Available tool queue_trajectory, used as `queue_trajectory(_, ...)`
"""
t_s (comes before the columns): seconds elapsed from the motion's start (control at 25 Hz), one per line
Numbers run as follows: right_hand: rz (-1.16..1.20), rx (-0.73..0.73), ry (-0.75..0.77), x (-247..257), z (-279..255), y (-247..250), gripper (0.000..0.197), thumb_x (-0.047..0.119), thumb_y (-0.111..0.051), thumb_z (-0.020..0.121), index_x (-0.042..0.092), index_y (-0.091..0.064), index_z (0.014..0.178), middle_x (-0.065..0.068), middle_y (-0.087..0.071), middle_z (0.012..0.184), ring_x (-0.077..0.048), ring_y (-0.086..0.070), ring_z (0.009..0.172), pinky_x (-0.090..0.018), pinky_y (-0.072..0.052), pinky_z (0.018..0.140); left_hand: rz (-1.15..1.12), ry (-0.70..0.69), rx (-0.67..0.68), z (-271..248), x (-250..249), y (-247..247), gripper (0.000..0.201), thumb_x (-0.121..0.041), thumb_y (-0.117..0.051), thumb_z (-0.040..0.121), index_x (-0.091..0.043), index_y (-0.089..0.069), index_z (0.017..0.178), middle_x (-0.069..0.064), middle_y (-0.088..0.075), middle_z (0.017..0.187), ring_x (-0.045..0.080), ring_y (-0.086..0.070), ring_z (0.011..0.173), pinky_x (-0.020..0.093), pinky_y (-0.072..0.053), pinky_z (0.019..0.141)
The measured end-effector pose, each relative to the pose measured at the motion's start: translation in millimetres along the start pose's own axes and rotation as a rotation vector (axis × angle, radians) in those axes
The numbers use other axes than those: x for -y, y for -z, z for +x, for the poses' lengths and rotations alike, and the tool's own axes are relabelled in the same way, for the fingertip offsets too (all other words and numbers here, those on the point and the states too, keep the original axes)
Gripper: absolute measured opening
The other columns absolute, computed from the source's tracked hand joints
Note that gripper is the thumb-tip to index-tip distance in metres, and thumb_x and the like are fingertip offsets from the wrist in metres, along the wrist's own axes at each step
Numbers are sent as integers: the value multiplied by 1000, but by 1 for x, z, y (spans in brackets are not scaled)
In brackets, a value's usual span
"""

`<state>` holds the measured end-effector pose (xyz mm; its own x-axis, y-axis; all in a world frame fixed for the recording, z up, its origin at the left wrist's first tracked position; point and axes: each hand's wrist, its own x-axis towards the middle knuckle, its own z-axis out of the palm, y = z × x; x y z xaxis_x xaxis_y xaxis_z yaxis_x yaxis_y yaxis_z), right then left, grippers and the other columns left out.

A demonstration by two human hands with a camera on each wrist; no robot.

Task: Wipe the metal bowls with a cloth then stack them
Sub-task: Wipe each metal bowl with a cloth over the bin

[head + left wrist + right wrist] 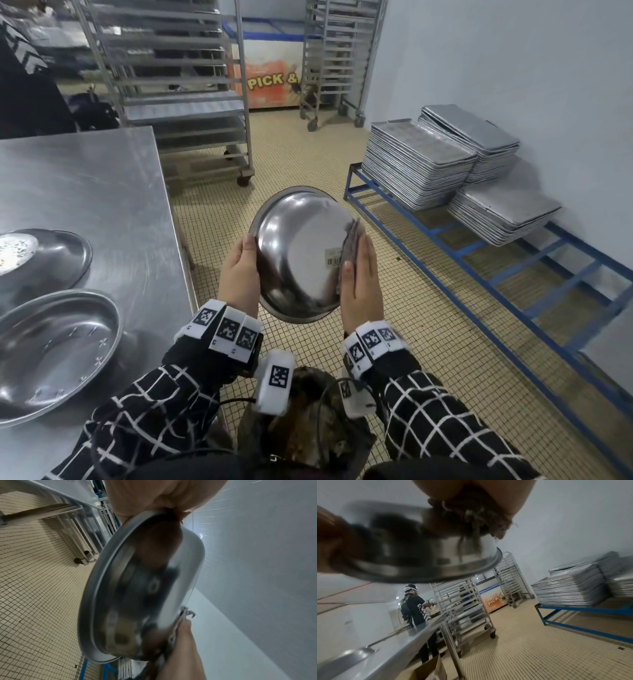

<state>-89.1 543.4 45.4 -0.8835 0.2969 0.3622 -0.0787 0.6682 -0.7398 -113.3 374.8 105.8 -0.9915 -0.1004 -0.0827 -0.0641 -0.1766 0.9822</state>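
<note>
**Bowl held bottom-up between both hands, cloth on its right flank**

The metal bowl [301, 253] hangs in the air over the tiled floor, just right of the steel table [85, 178], its outer bottom turned toward the person and its rim facing away and down. The left hand [239, 270] grips the rim on the left side, fingers curled behind the edge. The right hand [361, 281] lies flat, fingers straight, pressing a grey cloth [351, 240] against the bowl's right wall, beside a barcode sticker [333, 257].

So the bowl sits between the hands, and the cloth covers only its right flank. I judge the left and near parts of the outside are still to be wiped, which calls for turning the bowl in the left hand or sweeping the cloth leftward.

Two more bowls [51, 353] rest on the table to the left, nearer the left hand, one upright and one overturned behind it.

The left wrist view shows the rolled rim edge-on and the cloth's frayed edge [186, 613]. The right wrist view shows loose threads [467, 520] under the palm, and another person [414, 605] at the far counter.
</note>
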Motion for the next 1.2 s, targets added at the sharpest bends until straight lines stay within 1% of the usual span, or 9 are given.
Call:
queue_trajectory(0.12,-60,87,183,2,-30,-14,57,43,-18,99,27,-4,152,8,6,160,-16,8,146,-33,-14,114,27,-2,-26,6,6,0,30,-35,-38,101,-26,-64,88,2,-67,92,17,-62,89,36,-48,92)
queue_trajectory(0.2,-106,121,342,15,-34,-23,55,41,-18,100,24,-6,151,2,-1,160,-21,6,147,-48,-20,116,58,6,-47,8,9,-1,31,-38,-37,100,-27,-62,86,6,-66,96,24,-63,94,45,-49,95)
queue_trajectory(0.32,-155,90,471,44,-18,-24,53,36,-22,101,16,-18,150,-5,-12,159,-24,0,147,-49,-17,117,80,-3,-18,5,10,-2,31,-38,-38,100,-28,-63,84,7,-67,96,27,-63,95,50,-49,94)
queue_trajectory(0.44,-134,-57,458,54,10,-14,51,34,-27,99,10,-37,143,-7,-32,152,-25,-12,146,-45,-15,118,72,-7,37,0,4,-3,29,-34,-40,100,-29,-64,86,2,-67,96,22,-63,95,39,-51,89)
queue_trajectory(0.56,-153,-171,374,46,29,-2,49,35,-27,99,8,-50,132,-8,-49,138,-24,-34,136,-43,-29,113,105,-21,105,-3,1,0,30,-36,-38,100,-26,-63,87,0,-67,92,21,-63,90,33,-50,80)
queue_trajectory(0.8,85,-167,-61,16,19,12,44,34,-29,101,8,-50,129,-5,-50,126,-11,-49,110,-34,-50,93,152,-66,86,-2,6,9,33,-35,-39,100,-21,-62,81,-5,-64,77,14,-59,77,28,-45,76)
queue_trajectory(0.88,8,-144,32,17,10,7,47,37,-28,99,12,-45,136,-7,-47,134,-18,-46,122,-29,-44,96,216,-102,84,-1,9,8,33,-33,-39,101,-18,-59,79,-1,-59,75,15,-54,74,30,-43,76)
queue_trajectory(1.08,-258,-128,459,42,12,-2,47,33,-29,99,9,-52,131,-7,-50,136,-25,-35,134,-45,-30,112,269,-165,125,-2,10,1,33,-31,-42,100,-10,-62,84,6,-63,76,15,-57,72,39,-49,77)
queue_trajectory(1.2,-134,-187,268,41,18,-2,47,35,-28,99,10,-52,130,-5,-50,135,-22,-40,130,-44,-37,107,274,-191,136,1,10,5,33,-34,-43,99,-15,-65,83,0,-64,73,14,-58,70,35,-50,74)
